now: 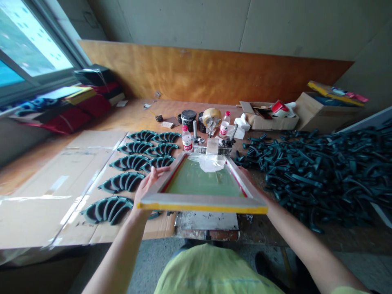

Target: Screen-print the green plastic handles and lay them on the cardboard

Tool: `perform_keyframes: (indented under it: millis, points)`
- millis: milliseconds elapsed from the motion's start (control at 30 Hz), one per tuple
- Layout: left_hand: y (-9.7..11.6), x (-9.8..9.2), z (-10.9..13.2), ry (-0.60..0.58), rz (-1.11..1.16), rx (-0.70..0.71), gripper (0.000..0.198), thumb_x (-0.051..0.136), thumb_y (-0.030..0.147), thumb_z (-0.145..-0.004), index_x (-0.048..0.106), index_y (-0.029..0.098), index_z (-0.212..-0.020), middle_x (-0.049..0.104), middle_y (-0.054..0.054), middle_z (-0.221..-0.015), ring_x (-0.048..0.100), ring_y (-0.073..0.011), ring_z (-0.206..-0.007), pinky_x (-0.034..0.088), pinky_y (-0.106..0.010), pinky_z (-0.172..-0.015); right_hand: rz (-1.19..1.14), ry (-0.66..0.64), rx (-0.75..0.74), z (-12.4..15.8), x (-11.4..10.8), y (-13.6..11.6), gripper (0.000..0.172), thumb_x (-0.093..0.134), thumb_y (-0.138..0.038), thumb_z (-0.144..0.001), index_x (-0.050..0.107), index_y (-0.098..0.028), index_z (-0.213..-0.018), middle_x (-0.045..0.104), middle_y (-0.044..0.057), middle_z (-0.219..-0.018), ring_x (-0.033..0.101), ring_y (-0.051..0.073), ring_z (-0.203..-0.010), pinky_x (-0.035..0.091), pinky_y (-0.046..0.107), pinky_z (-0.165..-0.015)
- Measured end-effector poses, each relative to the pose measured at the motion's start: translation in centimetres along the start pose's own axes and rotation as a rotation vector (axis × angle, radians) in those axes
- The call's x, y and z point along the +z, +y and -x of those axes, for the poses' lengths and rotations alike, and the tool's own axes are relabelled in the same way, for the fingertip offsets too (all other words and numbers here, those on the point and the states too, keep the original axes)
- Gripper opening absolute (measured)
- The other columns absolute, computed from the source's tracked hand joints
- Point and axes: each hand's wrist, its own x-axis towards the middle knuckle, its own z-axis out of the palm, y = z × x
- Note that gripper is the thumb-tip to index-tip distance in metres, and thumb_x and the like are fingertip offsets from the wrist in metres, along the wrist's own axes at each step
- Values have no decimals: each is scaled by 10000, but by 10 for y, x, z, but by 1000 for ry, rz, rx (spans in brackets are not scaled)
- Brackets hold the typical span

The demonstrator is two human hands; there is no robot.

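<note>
Both hands lift a wooden silk-screen frame [202,203] with a yellow-painted front edge and a green mesh [203,181] stretched inside it. A crumpled clear film [210,163] lies on the far part of the mesh. My left hand [150,188] grips the frame's left side, fingers spread over the rail. My right hand [249,175] sits at the right rail, mostly hidden beneath the frame. Below the frame lies a scuffed metal plate [208,220]. Beyond it stands a hinge clamp [211,145].
Rows of dark teal moulded plastic parts [130,161] lie on flattened cardboard [45,192] to the left. A large heap of similar parts [315,175] covers the right. Bottles, a black ink tin [188,119], a tape roll [212,116] and cardboard boxes [269,116] stand behind.
</note>
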Motion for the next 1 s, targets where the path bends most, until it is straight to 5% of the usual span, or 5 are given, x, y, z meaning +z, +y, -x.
perform_keyframes:
  millis: [200, 400, 567, 800, 1000]
  points:
    - [-82, -10, 24, -122, -81, -310, 896, 689, 656, -671, 465, 215, -1418, 710, -24, -824, 667, -216, -721, 517, -278, -593, 17, 185, -98, -61, -21, -28, 447, 649, -190, -831, 583, -170, -1273, 551, 119, -1355, 514, 239, -1241, 406, 381, -1070]
    - [-143, -4, 17, -93, -128, -347, 969, 692, 642, -672, 358, 241, -1488, 682, 1, -773, 662, -195, -664, 509, -263, -559, 242, -80, -149, -97, 3, -74, 331, 688, -153, -792, 606, -181, -1111, 651, 95, -1090, 585, 222, -1020, 477, 317, -875]
    - [-144, -7, 17, -113, -127, -368, 878, 656, 658, -697, 455, 210, -1424, 692, -18, -816, 656, -189, -681, 490, -248, -555, 310, -245, -51, -82, 16, -74, 86, 631, -180, -822, 651, -180, -906, 685, 64, -858, 610, 206, -842, 450, 280, -744]
    - [-138, -3, 19, -117, -78, -376, 849, 674, 624, -698, 469, 184, -1395, 703, -36, -827, 674, -205, -709, 513, -268, -592, 199, -293, -433, -18, 13, -68, 221, 512, -28, -794, 655, -186, -850, 671, 72, -868, 573, 213, -898, 437, 296, -743]
    - [-144, -5, 19, -112, -163, -311, 813, 624, 666, -719, 510, 176, -1357, 717, -46, -846, 679, -212, -700, 510, -276, -589, 190, -294, -403, -34, 0, -69, 73, 632, -141, -794, 650, -210, -778, 664, 29, -828, 586, 186, -808, 421, 264, -673]
